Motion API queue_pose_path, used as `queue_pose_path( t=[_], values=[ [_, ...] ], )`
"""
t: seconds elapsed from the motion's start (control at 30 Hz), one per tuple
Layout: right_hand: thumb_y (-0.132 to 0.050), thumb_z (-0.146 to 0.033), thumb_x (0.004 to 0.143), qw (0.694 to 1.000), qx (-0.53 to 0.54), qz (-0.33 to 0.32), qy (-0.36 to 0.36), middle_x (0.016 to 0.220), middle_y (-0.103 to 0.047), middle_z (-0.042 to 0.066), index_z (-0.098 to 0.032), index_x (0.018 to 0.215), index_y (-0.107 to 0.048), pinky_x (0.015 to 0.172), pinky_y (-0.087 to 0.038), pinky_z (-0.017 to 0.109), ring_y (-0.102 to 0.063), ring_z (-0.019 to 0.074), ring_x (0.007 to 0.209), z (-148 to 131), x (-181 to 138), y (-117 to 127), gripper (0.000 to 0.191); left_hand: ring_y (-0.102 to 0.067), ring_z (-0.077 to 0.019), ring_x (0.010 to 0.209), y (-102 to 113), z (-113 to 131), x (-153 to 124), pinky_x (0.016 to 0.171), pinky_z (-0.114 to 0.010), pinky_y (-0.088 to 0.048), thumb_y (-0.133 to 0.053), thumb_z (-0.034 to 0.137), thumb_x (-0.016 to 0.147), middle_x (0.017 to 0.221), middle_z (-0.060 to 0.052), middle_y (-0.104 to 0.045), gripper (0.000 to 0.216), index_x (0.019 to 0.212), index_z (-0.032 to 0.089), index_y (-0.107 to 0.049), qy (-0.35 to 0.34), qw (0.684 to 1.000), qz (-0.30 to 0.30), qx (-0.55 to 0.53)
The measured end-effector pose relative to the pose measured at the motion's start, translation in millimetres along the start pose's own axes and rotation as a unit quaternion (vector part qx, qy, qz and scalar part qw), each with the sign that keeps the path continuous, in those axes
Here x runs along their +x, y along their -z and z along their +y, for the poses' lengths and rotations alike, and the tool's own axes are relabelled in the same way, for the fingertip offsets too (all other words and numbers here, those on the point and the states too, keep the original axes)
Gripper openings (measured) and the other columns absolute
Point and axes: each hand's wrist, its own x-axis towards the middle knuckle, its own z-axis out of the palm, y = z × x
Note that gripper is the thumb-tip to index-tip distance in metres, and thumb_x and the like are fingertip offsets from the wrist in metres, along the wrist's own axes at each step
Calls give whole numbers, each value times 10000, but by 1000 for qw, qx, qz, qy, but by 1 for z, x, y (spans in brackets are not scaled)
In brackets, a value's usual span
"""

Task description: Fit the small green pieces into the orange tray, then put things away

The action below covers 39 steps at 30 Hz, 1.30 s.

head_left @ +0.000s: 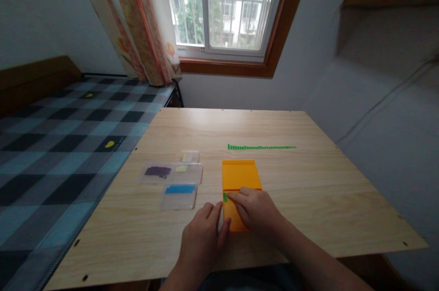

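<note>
A flat orange case lies unfolded on the table, its far panel bare. Inside the near half, at the upper left corner, is a small green piece. My left hand grips the case's left side, thumb over the near left part and fingers along the outer edge. Over the near half lies my right hand, its index finger stretched out to the green piece and its thumb lower down on the orange surface. Nothing shows between the right hand's fingers. Beyond the case, a long row of green pieces runs to the right, tall to short.
To the left lie clear plastic cases: one with dark purple pieces, one with a blue strip, and a small one behind. The wooden table stands beside a checked bed, below a window.
</note>
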Motion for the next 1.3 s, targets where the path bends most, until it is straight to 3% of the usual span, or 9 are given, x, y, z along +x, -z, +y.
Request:
queue_pose_path(
  t=[0.33, 0.8, 1.3],
  values=[
    [-517, -248, 1018, 999, 6, -36, -5, 935, -748, 62, -286, 1223, -755, 661, -429, 263, -689, 183, 782, -3, 3, 5, 316, -701, -227, 919, -1, -1, 0, 771, -304, -584, -528, 337, 1015, 1019, -72, -698, 302, 1250, 207, -665, -3, 1000, -1, -4],
    [-492, -256, 1036, 999, 38, 6, -9, 898, -746, 51, -264, 1190, -763, 669, -447, 256, -689, 173, 758, 2, 1, -2, 312, -694, -229, 925, 1, 1, 0, 764, -312, -578, -509, 347, 1020, 1032, -75, -702, 319, 1263, 214, -666, 1, 1000, 3, -19],
    [-484, -233, 1032, 999, 27, -15, -14, 964, -776, 66, -237, 1208, -753, 709, -480, 276, -718, 195, 829, 0, 7, -1, 322, -700, -226, 928, 5, 4, 2, 768, -309, -575, -488, 342, 1031, 1062, -77, -706, 312, 1245, 210, -674, 12, 1000, -18, -12]
  ],
)
